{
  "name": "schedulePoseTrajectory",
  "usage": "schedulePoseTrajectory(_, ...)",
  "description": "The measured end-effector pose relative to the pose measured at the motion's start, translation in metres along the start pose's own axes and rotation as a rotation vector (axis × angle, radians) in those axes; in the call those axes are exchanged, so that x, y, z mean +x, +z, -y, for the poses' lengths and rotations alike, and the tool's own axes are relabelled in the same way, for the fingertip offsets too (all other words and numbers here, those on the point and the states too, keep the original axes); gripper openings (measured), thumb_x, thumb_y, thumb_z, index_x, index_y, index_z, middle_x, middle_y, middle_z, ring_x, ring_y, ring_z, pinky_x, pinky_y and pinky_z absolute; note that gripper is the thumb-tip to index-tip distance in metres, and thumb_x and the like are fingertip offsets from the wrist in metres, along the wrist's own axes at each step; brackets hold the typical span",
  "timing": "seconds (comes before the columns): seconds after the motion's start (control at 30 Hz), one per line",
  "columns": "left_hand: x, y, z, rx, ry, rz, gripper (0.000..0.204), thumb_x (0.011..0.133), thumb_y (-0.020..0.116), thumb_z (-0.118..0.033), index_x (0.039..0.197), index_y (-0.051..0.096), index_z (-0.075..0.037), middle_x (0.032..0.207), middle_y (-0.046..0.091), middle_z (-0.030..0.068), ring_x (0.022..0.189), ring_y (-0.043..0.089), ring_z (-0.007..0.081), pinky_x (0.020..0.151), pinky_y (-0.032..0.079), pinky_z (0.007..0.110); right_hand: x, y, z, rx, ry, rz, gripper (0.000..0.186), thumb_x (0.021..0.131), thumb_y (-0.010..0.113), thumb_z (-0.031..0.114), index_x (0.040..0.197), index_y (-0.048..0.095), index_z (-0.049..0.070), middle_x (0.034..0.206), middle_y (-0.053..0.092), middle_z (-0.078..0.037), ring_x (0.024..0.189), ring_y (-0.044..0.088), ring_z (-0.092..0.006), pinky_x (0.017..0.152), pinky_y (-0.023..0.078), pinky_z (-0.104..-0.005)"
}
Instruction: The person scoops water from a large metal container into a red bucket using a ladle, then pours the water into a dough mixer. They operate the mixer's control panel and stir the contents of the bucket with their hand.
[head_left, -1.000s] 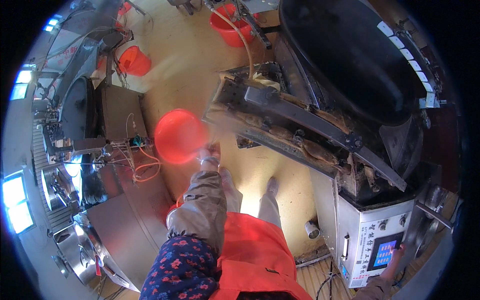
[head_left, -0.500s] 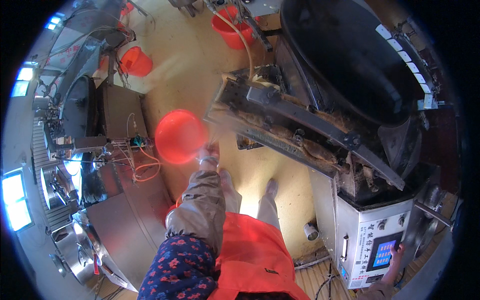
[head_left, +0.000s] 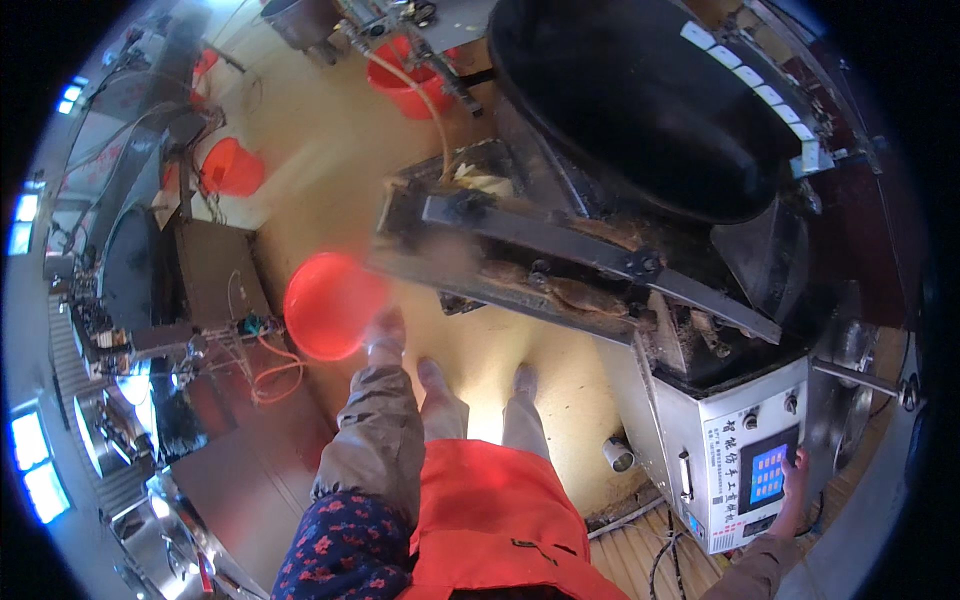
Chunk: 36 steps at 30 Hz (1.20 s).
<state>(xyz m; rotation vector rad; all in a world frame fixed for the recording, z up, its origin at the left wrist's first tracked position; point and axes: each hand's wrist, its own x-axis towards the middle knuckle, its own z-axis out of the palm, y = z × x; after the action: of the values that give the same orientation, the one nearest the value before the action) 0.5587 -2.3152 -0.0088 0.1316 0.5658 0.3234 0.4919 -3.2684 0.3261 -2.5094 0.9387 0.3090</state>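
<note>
A round red plastic basin point(head_left: 325, 305) hangs out in front of me on the left. My left hand point(head_left: 388, 330) is closed on its near right rim, and the basin partly hides the fingers. At the lower right, my right hand point(head_left: 794, 492) reaches to a control panel with fingers extended, touching or very near the right edge of a lit blue touchscreen point(head_left: 768, 473). That hand holds nothing visible. The screen is set into the metal front of a large machine point(head_left: 700, 430), below two knobs point(head_left: 770, 413).
The machine carries a big black pan point(head_left: 640, 110) and a long metal bar point(head_left: 560, 235). Similar equipment point(head_left: 240, 430) lines the left side. Red buckets point(head_left: 232, 167) stand on the far floor. A small metal can point(head_left: 618, 455) and cables point(head_left: 672, 560) lie near the machine's base.
My view has shifted, so the machine and basin sit further left. My left hand still holds the basin, and my right hand stays at the touchscreen.
</note>
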Motion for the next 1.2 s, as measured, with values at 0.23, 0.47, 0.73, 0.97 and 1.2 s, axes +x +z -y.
schedulePoseTrajectory(0.23,0.008,0.0,0.001,0.172,0.092,-0.254,0.017,0.086,0.048,-0.013,0.077,0.058,-0.002,0.072,0.061,0.0091,0.067,0.059,0.023,0.069,0.052,0.031,-0.006,0.01,0.013,-0.053,0.004,-0.141,0.045,0.072,0.066,0.002,0.112,0.045,0.003,0.106,0.051,-0.01,0.1,0.048,-0.0203,0.089,0.039,-0.0365)
schedulePoseTrajectory(0.47,0.0,-0.029,-0.022,0.592,-0.02,-0.244,0.017,0.085,0.054,-0.018,0.091,0.06,-0.004,0.083,0.06,0.0052,0.077,0.057,0.015,0.072,0.047,0.026,0.018,0.025,-0.038,-0.084,-0.186,-0.231,0.061,0.065,0.076,0.014,0.118,0.046,0.003,0.112,0.054,-0.011,0.109,0.048,-0.0201,0.095,0.035,-0.0353)
schedulePoseTrajectory(0.73,0.048,-0.056,-0.049,0.407,-0.114,-0.358,0.015,0.087,0.046,-0.007,0.091,0.057,0.003,0.079,0.055,0.0095,0.075,0.053,0.0209,0.079,0.049,0.037,-0.014,0.041,0.039,-0.42,0.177,-0.396,0.059,0.059,0.079,0.02,0.11,0.047,0.021,0.114,0.048,-0.01,0.108,0.045,-0.0346,0.09,0.038,-0.0433)
schedulePoseTrajectory(0.97,0.062,-0.08,-0.054,0.588,0.145,-0.424,0.017,0.086,0.045,-0.004,0.074,0.055,0.002,0.062,0.047,0.0061,0.061,0.049,0.0189,0.076,0.053,0.042,-0.036,0.036,0.097,-0.355,0.289,-0.38,0.057,0.059,0.079,0.017,0.107,0.049,0.018,0.111,0.049,-0.012,0.105,0.048,-0.0305,0.089,0.039,-0.043)
schedulePoseTrajectory(1.2,0.05,-0.054,-0.052,0.248,0.129,-0.544,0.02,0.087,0.044,-0.005,0.071,0.054,0.001,0.06,0.043,0.0052,0.062,0.048,0.0189,0.08,0.052,0.046,-0.034,0.019,0.07,-0.145,0.098,-0.219,0.054,0.064,0.074,0.012,0.112,0.05,0.016,0.114,0.048,-0.013,0.111,0.047,-0.028,0.093,0.039,-0.0386)
